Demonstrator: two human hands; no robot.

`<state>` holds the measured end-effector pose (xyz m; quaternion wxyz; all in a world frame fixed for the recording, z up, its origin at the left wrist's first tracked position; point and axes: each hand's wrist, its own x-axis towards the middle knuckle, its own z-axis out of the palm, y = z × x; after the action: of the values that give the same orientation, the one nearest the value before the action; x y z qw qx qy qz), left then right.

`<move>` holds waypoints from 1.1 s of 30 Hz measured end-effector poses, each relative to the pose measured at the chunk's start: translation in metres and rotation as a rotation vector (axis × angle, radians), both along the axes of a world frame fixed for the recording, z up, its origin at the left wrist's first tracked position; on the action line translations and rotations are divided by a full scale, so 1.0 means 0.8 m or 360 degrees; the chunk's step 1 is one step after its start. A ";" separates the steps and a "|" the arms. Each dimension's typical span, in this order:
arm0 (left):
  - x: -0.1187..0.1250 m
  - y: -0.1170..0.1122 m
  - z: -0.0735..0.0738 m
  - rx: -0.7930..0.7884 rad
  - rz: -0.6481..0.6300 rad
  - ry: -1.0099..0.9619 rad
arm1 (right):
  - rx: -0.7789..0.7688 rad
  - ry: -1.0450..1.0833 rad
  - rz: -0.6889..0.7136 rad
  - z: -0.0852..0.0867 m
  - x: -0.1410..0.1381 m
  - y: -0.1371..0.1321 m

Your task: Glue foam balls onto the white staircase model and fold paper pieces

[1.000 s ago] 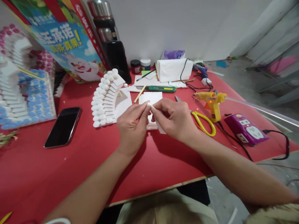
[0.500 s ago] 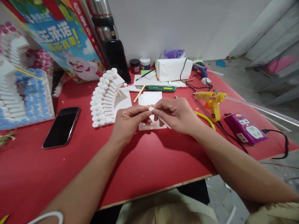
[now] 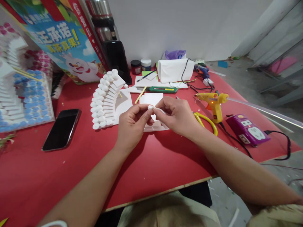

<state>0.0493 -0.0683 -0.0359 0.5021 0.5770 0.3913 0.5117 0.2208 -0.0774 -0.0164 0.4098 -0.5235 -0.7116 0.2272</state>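
A small white round piece (image 3: 150, 107) is pinched between the fingertips of both hands above the middle of the table. My left hand (image 3: 133, 123) is closed, thumb and forefinger on its left side. Closed as well, my right hand (image 3: 178, 118) has its fingertips at the piece's right side. Beneath the hands lies a white card (image 3: 151, 98), partly covered by them. To the left stands a curved white stair model (image 3: 106, 102), with rows of similar white rounded pieces along its outer side.
A yellow hot glue gun (image 3: 214, 102) and a purple power socket box (image 3: 247, 130) sit at right, joined by cords. Yellow-handled pliers or scissors (image 3: 209, 121) lie near my right wrist. A green utility knife (image 3: 163, 90) lies behind the card; a phone (image 3: 61, 129) is at left.
The white piece now shows its flat round face more, turned between my fingertips. My left fingers have curled more, and my right hand has shifted slightly, uncovering more of the yellow handles.
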 end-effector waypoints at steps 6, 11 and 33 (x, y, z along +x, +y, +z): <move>0.002 -0.003 -0.007 0.0068 0.0107 -0.0025 | 0.0279 -0.0274 -0.0024 -0.007 -0.006 -0.006; 0.001 -0.003 -0.008 0.0254 0.0212 0.0074 | -0.0025 0.0008 0.0107 -0.001 -0.004 -0.006; -0.007 0.003 0.000 0.0233 -0.0120 0.0045 | -0.0060 0.0045 0.0250 0.008 0.014 0.002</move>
<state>0.0436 -0.0659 -0.0357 0.4719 0.6337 0.3378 0.5115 0.2318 -0.0755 -0.0103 0.3908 -0.4704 -0.7403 0.2793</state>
